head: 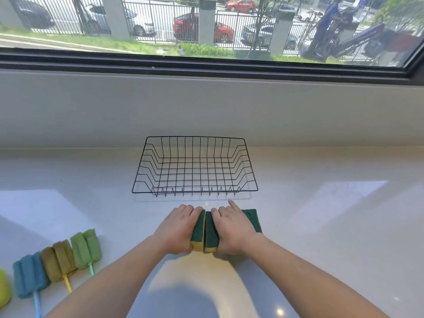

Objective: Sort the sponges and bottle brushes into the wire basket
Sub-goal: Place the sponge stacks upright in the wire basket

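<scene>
The empty wire basket point(194, 166) sits at 12 o'clock, just beyond both hands. Left hand point(177, 229) and right hand point(232, 229) each clamp green-and-yellow sponges point(198, 229) on edge; squeezed, springy foam could slip free. Bottle brushes point(58, 257) lie at 8 o'clock.

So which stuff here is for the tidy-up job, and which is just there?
For the job: wire basket; green-and-yellow sponges held by left hand and right hand; bottle brushes at the left.

Just there: counter; window.
</scene>
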`<state>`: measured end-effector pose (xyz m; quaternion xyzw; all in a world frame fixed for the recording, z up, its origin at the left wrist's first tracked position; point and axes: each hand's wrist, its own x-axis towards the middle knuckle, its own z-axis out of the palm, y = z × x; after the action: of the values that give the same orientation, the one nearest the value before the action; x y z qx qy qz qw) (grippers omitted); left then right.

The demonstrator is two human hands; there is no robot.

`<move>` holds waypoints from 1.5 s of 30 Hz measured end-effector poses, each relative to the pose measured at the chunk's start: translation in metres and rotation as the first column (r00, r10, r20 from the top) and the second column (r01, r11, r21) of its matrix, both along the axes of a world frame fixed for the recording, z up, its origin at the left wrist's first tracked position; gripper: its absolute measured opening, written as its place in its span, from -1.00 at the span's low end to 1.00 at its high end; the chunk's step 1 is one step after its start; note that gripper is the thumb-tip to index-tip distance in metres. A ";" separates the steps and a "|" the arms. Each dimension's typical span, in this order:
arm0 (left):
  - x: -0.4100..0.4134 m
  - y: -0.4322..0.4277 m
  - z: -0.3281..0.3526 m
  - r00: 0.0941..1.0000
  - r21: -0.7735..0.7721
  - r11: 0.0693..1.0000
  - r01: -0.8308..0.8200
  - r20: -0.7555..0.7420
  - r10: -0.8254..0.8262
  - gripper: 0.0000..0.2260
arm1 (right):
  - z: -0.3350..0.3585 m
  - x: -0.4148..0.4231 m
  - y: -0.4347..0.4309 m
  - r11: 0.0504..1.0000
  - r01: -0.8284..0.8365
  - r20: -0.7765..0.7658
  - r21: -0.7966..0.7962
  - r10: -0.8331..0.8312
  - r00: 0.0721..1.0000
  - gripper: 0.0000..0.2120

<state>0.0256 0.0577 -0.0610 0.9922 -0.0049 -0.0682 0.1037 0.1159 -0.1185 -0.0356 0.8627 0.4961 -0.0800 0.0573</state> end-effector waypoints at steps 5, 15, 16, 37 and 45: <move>-0.010 0.001 0.004 0.999 -0.047 0.998 -0.049 0.014 0.050 -0.23 | 0.000 0.000 -0.001 0.998 -0.001 -0.023 0.065 0.003 1.000 -0.13; -0.021 0.027 0.048 0.977 -0.071 0.991 -0.109 0.174 0.120 -0.17 | 0.029 0.007 0.005 0.973 0.010 -0.017 0.230 -0.007 1.000 -0.32; -0.021 0.030 0.054 0.973 -0.070 0.991 -0.116 0.192 0.128 -0.17 | 0.033 0.009 0.008 0.970 0.010 -0.015 0.241 -0.007 1.000 -0.32; 0.061 0.117 0.093 0.946 0.105 0.959 -0.262 0.224 0.234 -0.15 | 0.075 0.106 0.093 0.972 -0.014 0.033 0.236 0.007 0.999 -0.29; 0.124 0.151 0.072 0.952 0.164 0.942 -0.292 0.142 0.270 -0.13 | 0.052 0.159 0.143 0.985 0.026 -0.071 0.170 -0.014 0.997 -0.26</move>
<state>0.1493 0.2089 0.0113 0.9903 0.1372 0.0056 0.0202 0.2744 0.0245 0.0166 0.8661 0.4940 -0.0676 -0.0349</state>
